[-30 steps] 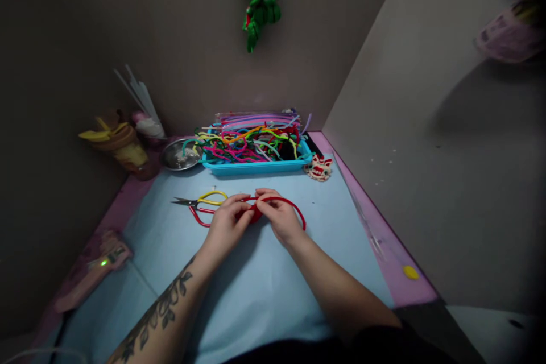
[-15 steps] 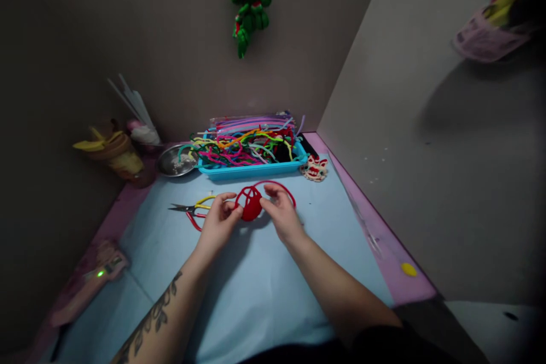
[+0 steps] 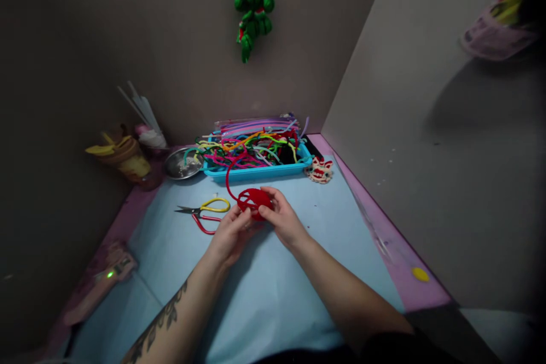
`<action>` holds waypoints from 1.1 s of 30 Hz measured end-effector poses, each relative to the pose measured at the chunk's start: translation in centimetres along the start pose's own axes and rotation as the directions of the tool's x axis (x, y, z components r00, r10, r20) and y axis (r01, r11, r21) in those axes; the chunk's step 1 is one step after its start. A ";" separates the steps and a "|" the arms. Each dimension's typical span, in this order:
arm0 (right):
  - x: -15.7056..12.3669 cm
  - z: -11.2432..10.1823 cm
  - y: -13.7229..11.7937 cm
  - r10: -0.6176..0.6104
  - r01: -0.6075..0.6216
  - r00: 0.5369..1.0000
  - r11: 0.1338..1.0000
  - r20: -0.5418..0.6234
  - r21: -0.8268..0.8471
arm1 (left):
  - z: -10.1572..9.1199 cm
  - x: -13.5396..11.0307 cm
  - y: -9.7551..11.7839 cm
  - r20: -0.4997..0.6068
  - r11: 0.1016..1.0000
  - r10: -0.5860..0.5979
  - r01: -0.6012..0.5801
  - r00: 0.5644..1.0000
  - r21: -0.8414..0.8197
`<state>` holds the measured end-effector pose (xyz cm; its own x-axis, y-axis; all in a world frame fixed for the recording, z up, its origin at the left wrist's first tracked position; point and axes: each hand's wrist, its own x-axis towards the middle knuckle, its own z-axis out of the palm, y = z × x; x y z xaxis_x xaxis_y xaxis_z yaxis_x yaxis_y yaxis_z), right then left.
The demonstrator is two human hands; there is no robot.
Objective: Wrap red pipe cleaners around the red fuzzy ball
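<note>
Both hands meet over the light blue mat [image 3: 264, 284] around a red pipe-cleaner piece [image 3: 254, 200], a small rounded wound shape. My left hand [image 3: 230, 231] pinches its lower left side. My right hand [image 3: 281, 217] grips its right side with closed fingers. A loose red tail [image 3: 228, 173] of the same pipe cleaner curves up and left toward the tray. Scissors [image 3: 205, 211] with one yellow and one red handle loop lie just left of my left hand.
A blue tray [image 3: 256, 171] heaped with coloured pipe cleaners stands behind the hands, with a metal dish [image 3: 181, 164] to its left and a small red-and-white figure [image 3: 321, 170] to its right. A pink glue gun [image 3: 102, 278] lies at the left. A green ornament [image 3: 252, 3] hangs on the wall.
The red piece has been turned in the hands. Its loose tail, which looped to the right before, now arcs up on the left. My right hand has closed on the piece.
</note>
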<state>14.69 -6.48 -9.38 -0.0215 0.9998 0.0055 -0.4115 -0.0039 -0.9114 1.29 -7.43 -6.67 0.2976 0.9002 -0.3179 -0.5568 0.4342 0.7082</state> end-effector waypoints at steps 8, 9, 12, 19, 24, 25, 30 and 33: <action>0.1 -0.9 0.5 -0.152 0.167 0.986 0.936 0.073 -0.309 | -0.5 0.6 0.9 -0.108 0.986 -0.118 0.104 0.987 -0.130; 0.1 -0.9 0.6 -0.184 0.196 0.981 0.921 0.066 -0.337 | -0.5 0.6 0.8 -0.098 0.983 -0.117 0.101 0.988 -0.153; 0.0 -0.8 1.1 -0.262 0.262 0.963 0.881 0.056 -0.394 | -0.4 0.6 0.4 -0.083 0.982 -0.085 0.069 0.993 -0.174; -0.3 -0.4 1.2 -0.308 0.299 0.949 0.829 0.061 -0.472 | -0.3 0.7 -0.2 -0.066 0.995 0.096 -0.097 0.993 -0.014; -0.3 -0.4 1.0 -0.341 0.338 0.936 0.800 0.089 -0.496 | -0.1 0.6 -0.3 -0.129 0.991 0.136 -0.136 0.982 0.002; -0.3 -0.4 1.0 -0.346 0.342 0.934 0.796 0.089 -0.500 | -0.1 0.6 -0.3 -0.133 0.990 0.142 -0.143 0.981 -0.001; -0.4 -0.4 1.1 -0.347 0.343 0.933 0.774 0.095 -0.532 | 0.1 0.6 -0.3 -0.142 0.987 0.162 -0.160 0.977 0.027; -0.4 -0.4 1.0 -0.347 0.345 0.932 0.763 0.103 -0.546 | 0.1 0.6 -0.3 -0.200 0.984 0.179 -0.174 0.963 0.042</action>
<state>14.65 -6.87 -10.48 0.0285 0.9310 0.3638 0.1764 0.3536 -0.9186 1.72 -7.08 -7.02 0.0324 0.9517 -0.3054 -0.5672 0.2691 0.7784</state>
